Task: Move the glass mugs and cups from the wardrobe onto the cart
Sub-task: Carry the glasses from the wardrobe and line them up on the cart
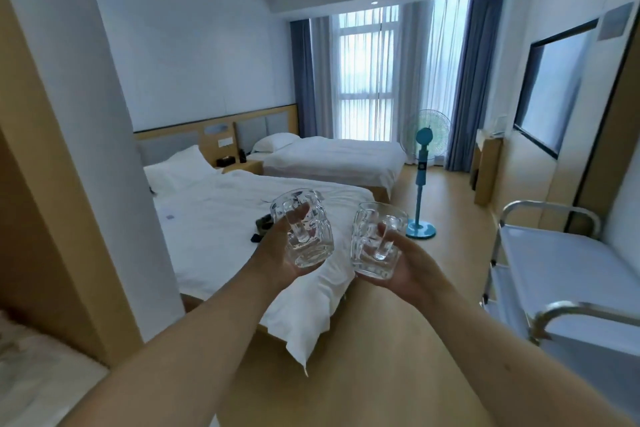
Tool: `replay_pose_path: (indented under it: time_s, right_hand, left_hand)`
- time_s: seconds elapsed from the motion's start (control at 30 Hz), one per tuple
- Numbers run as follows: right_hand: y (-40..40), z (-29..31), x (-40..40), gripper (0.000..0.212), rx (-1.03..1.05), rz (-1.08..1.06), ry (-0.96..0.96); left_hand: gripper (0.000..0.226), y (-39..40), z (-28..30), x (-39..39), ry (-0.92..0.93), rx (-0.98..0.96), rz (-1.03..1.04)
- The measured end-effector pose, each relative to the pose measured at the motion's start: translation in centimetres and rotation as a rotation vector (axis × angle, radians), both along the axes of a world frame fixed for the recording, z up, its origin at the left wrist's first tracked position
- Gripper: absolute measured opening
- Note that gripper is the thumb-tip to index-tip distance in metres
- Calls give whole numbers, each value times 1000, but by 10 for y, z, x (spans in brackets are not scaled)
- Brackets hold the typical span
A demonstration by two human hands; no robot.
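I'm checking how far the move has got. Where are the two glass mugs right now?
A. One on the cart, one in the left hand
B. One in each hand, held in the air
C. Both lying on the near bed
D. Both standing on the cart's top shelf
B: the left hand holds one glass mug, the right hand holds the other glass mug, while the cart stands off to the right.

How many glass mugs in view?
2. One glass mug held in the left hand, the other mug in the right hand. Wardrobe interior isn't visible.
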State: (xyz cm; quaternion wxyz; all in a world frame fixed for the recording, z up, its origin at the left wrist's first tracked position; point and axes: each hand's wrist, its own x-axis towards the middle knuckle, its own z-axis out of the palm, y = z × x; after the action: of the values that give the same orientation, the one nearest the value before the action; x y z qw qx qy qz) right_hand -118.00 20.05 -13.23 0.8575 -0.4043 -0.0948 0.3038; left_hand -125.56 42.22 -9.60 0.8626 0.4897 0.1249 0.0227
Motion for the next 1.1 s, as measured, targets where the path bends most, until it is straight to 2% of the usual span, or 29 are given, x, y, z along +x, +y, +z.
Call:
replay_pose_path:
  time_s: [0.07, 0.1, 0.13, 0.27, 0.33, 0.5, 0.6, 0.73, 0.8, 0.9, 1.0, 1.1]
  right_hand:
    - [-17, -6, 15, 72, -28, -38, -1]
    - [-24, -9, 22, 81, -50, -63, 2]
    - [-30, -10, 27, 82, -66, -83, 6]
    - [-46, -24, 60, 36, -92, -156, 37]
    - [-51, -27, 71, 34, -127, -215, 43]
    - [-60, -31, 114, 52, -216, -350, -18]
    - [-59, -29, 143, 42, -220, -419, -21]
    - [-55, -25, 183, 21, -191, -545, 10]
    - [-49, -21, 200, 18, -199, -595, 28]
    - [-41, -23, 219, 12, -162, -634, 40]
    - [-37, -33, 237, 17, -141, -656, 65]
    - [-37, -42, 255, 8, -122, -656, 121]
  left_hand:
    - [33, -19, -6, 22, 27, 33, -41]
    - [37, -26, -9, 33, 43, 59, -38]
    - [47, -33, -13, 43, 59, 99, -24]
    - [85, -49, -24, 88, 59, 198, -89]
    - [93, -55, -26, 109, 52, 196, -132]
    - [88, -60, -35, 181, 20, 160, -243]
    - [87, -60, -38, 227, 33, 157, -328]
    - [75, -52, -38, 292, 21, 184, -456]
    - [72, -46, -39, 321, 27, 176, -500]
    - [82, -40, -42, 358, 50, 164, -568]
    - [93, -38, -48, 391, 63, 140, -620]
    - [84, -41, -55, 418, 70, 159, -670]
